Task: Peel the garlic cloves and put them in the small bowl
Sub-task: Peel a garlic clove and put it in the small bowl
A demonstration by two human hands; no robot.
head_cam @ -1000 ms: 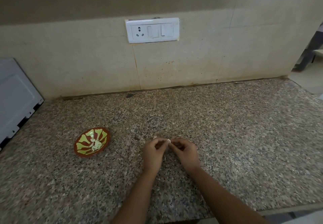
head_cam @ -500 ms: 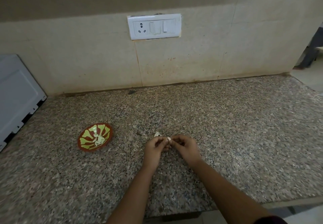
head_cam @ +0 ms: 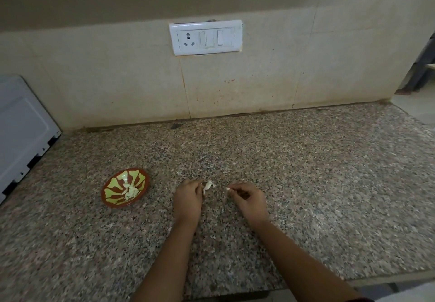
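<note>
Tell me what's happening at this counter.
A person is peeling garlic over the speckled granite counter. The left hand pinches a pale papery garlic piece, the right hand pinches a small white garlic scrap, and the hands are apart. Which bit is clove and which is skin is too small to tell. To the left sits the small red-brown bowl with yellow-green pattern, already holding several pale peeled cloves.
</note>
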